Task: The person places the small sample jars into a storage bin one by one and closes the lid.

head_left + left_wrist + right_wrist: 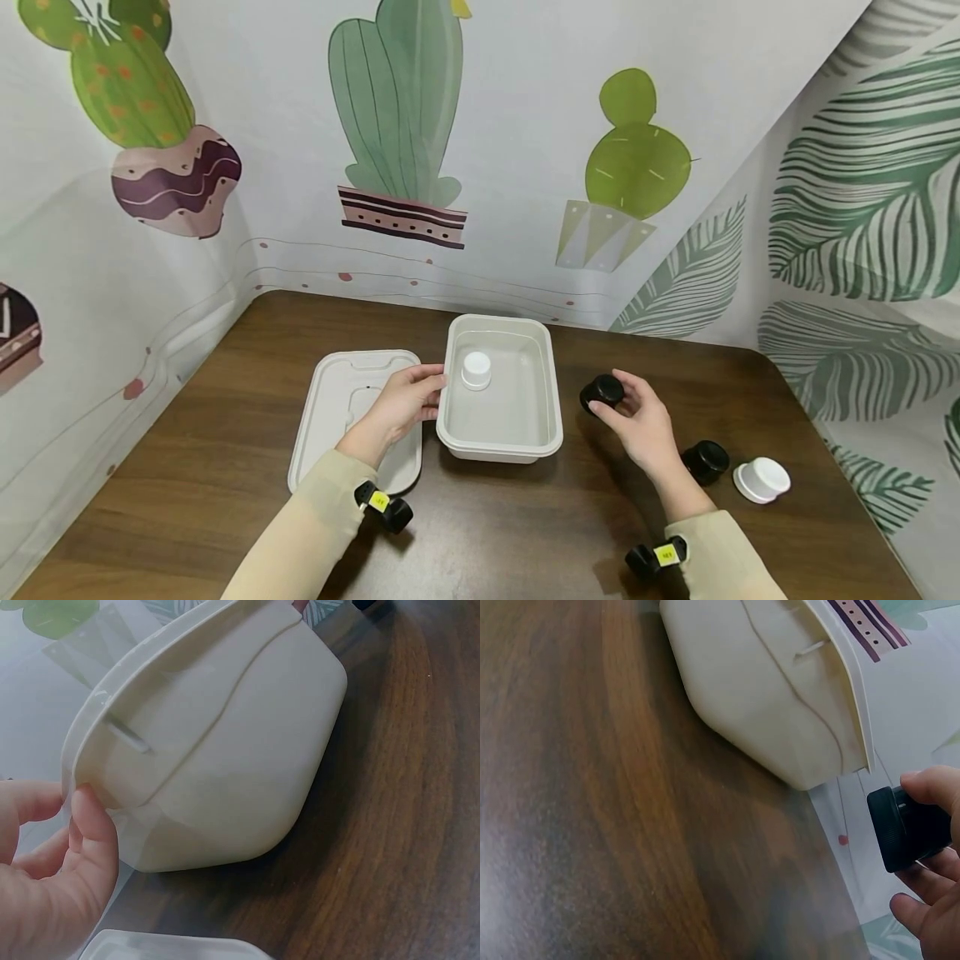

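Observation:
A pale cream plastic box [517, 400] without its lid stands on the table. My left hand [408, 400] pinches the rim of its left side, with the thumb below the lip in the left wrist view. Inside the box sits a small white jar [476, 371], towards the left wall. To the right of the box, my right hand [637, 417] grips a small black jar [602, 392] between thumb and fingers. The right wrist view shows this black jar [900, 825] tilted, its wider ribbed end facing the box, apart from it.
A flat cream lid [330, 417] lies left of the box, partly under my left forearm. Beyond my right wrist are another black jar [705, 462] and another white jar [763, 479]. A cactus-printed cloth [510, 167] hangs behind the wooden table [495, 533].

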`<state>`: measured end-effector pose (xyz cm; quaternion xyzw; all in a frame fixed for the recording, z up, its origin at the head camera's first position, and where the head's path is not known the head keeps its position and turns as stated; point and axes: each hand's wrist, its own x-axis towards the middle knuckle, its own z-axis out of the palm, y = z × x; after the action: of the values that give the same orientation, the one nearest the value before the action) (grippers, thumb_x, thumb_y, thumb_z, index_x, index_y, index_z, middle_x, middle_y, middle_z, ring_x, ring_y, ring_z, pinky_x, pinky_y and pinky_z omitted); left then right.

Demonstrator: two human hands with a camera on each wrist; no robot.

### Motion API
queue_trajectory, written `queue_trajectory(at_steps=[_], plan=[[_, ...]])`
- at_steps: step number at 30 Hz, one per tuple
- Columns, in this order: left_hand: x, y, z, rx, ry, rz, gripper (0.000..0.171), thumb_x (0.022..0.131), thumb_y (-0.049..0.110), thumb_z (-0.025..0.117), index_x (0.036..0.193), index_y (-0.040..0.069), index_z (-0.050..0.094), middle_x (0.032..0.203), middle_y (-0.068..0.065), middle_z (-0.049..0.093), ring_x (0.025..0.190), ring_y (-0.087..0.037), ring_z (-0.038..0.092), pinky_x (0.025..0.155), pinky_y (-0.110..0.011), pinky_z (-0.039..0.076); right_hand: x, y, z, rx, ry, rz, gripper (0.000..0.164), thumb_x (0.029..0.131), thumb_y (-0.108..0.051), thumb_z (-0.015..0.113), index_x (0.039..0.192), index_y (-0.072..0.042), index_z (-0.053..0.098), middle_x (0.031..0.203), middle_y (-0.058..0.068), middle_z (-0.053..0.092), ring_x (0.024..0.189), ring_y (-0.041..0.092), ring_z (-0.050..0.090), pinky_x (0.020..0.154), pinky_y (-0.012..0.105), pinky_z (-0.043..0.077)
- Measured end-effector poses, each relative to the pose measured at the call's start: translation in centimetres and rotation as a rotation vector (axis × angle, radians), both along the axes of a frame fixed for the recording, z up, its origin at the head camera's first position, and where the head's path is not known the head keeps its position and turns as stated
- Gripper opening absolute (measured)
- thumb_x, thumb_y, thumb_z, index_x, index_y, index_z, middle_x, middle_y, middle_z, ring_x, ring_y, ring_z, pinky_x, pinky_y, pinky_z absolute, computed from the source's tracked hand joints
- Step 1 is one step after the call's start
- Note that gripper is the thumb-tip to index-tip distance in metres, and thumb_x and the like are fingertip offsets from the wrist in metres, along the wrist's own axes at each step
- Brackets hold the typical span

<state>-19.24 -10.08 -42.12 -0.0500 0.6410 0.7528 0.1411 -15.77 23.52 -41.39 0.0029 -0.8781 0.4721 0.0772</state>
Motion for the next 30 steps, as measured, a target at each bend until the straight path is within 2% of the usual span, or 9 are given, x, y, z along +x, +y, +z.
queue_trajectory(at_steps=[6,17,20,23,25,27,30], plan=[[0.1,0.0,0.0,0.003,0.004,-0.012,0.040,0.094,0.009,0.053,0.129,-0.008,0.046,0.091,-0.004,0.063,0.066,-0.008,0.060,0.056,-0.020,0.050,0.2,-0.4,0.2,-0.007,-0.001,0.008,0.063,0.083,-0.024,0.073,0.136,-0.006,0.044,0.123,0.020,0.059,0.113,0.031,0.058,0.098,0.045,0.047],[0.0,0.0,-0.1,0.012,0.003,-0.022,0.040,0.094,0.008,0.053,0.130,-0.009,0.045,0.091,-0.003,0.062,0.067,-0.008,0.061,0.056,-0.020,0.050,0.3,-1.2,0.3,-0.042,0.045,0.035,0.060,0.082,-0.018,0.074,0.134,-0.003,0.046,0.120,0.022,0.061,0.109,0.031,0.060,0.096,0.047,0.047],[0.0,0.0,-0.1,0.009,0.002,-0.020,0.040,0.094,0.007,0.053,0.129,-0.009,0.046,0.092,-0.004,0.062,0.067,-0.008,0.061,0.057,-0.020,0.050,0.4,-1.4,0.5,-0.045,0.050,0.036,0.061,0.082,-0.017,0.074,0.134,-0.004,0.046,0.120,0.021,0.061,0.105,0.021,0.061,0.094,0.041,0.050],[0.0,0.0,-0.1,0.008,0.002,-0.019,0.040,0.094,0.007,0.053,0.130,-0.009,0.045,0.093,-0.005,0.062,0.068,-0.009,0.061,0.057,-0.020,0.051,0.4,-1.6,0.6,-0.045,0.047,0.036,0.062,0.081,-0.017,0.075,0.134,-0.004,0.047,0.120,0.020,0.062,0.100,0.008,0.060,0.091,0.029,0.051],[0.0,0.0,-0.1,0.009,0.001,-0.020,0.040,0.094,0.007,0.053,0.130,-0.009,0.045,0.094,-0.005,0.062,0.068,-0.009,0.061,0.058,-0.020,0.051,0.5,-1.7,0.7,-0.042,0.045,0.035,0.061,0.081,-0.017,0.075,0.134,-0.005,0.048,0.119,0.019,0.062,0.098,0.004,0.059,0.090,0.025,0.051],[0.0,-0.1,-0.1,0.011,0.002,-0.022,0.040,0.094,0.007,0.053,0.130,-0.009,0.045,0.093,-0.005,0.062,0.068,-0.009,0.061,0.058,-0.021,0.051,0.5,-1.9,0.8,-0.045,0.049,0.039,0.060,0.081,-0.017,0.075,0.133,-0.004,0.048,0.119,0.019,0.062,0.099,0.008,0.060,0.090,0.027,0.051],[0.0,-0.1,-0.1,0.013,0.001,-0.022,0.041,0.094,0.007,0.053,0.130,-0.009,0.044,0.093,-0.005,0.062,0.068,-0.009,0.061,0.058,-0.021,0.051,0.6,-2.1,1.0,-0.050,0.061,0.046,0.059,0.081,-0.016,0.075,0.132,-0.004,0.049,0.118,0.020,0.062,0.103,0.020,0.061,0.092,0.036,0.051]])
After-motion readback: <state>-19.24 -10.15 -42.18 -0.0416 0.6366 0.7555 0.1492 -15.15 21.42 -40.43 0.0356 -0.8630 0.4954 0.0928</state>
